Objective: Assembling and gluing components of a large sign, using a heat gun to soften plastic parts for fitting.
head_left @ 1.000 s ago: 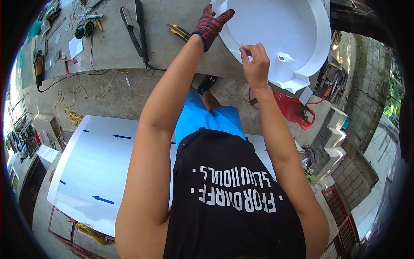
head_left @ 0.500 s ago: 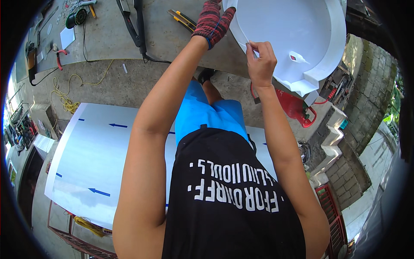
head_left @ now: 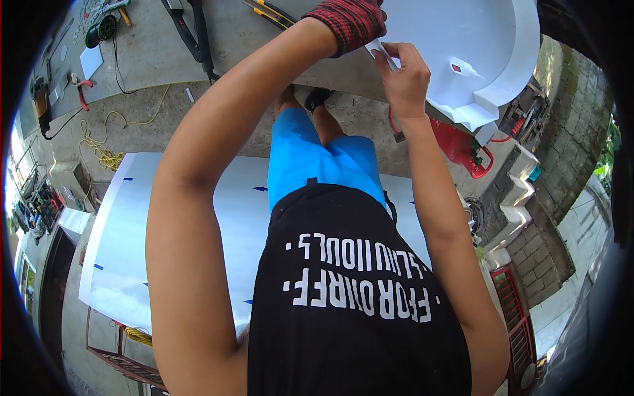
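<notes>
My right hand (head_left: pixel 404 71), bare, pinches a thin white strip (head_left: pixel 386 55) between thumb and fingers at the near left side of a large white rounded tray-like piece (head_left: pixel 522 46). My left hand (head_left: pixel 350 25) wears a red and black knit glove. Its fingers are curled closed just above the strip, at the tray's left edge; what lies in them is hidden. A small white bottle (head_left: pixel 463 68) with a red mark lies inside the tray. Left of the glove, a yellow and black utility knife (head_left: pixel 271 12) rests on the grey worktable (head_left: pixel 148 56).
On the table lie a black two-armed tool (head_left: pixel 191 36) with a cord, a black spool (head_left: pixel 101 30) and red-handled pliers (head_left: pixel 82 96). Yellow cord (head_left: pixel 105 155) trails over the floor. A red tank (head_left: pixel 462 148) stands below the tray; a large white sheet (head_left: pixel 172 198) with blue arrows lies behind me.
My gloved hand has moved right and curled in toward my right hand; its fingers were stretched along the rim before. My left elbow has swung outward. The right hand has shifted slightly up the picture.
</notes>
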Action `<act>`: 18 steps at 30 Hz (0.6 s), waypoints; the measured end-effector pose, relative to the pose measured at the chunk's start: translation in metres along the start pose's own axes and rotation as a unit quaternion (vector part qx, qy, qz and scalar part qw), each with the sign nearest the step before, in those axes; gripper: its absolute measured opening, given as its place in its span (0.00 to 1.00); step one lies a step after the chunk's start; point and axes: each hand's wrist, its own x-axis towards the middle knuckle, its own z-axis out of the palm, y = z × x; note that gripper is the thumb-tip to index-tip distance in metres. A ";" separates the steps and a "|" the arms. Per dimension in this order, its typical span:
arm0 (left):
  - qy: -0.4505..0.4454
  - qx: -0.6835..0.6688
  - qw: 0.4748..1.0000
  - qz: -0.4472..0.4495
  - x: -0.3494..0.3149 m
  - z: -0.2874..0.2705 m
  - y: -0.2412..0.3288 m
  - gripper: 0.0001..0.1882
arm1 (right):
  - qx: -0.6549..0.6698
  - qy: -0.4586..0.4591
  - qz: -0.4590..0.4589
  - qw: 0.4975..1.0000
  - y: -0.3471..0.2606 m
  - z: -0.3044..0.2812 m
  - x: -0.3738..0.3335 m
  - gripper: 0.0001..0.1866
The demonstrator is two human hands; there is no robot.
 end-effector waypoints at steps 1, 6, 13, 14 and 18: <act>-0.002 -0.004 1.000 0.004 0.000 0.000 0.000 0.10 | -0.023 -0.017 0.016 0.999 0.001 -0.001 -0.002 0.06; -0.054 0.028 0.998 0.032 0.005 0.002 -0.003 0.09 | -0.097 -0.032 0.009 0.995 0.009 -0.002 -0.009 0.07; -0.108 0.060 0.991 0.051 0.010 -0.002 -0.003 0.09 | -0.112 0.008 -0.019 0.993 0.018 0.007 -0.012 0.06; -0.111 0.058 0.991 0.049 0.011 -0.003 -0.003 0.09 | -0.115 0.010 -0.025 0.993 0.019 0.007 -0.013 0.06; -0.149 0.108 0.982 0.040 0.013 -0.010 0.000 0.09 | -0.106 0.016 -0.018 0.994 0.020 0.008 -0.015 0.06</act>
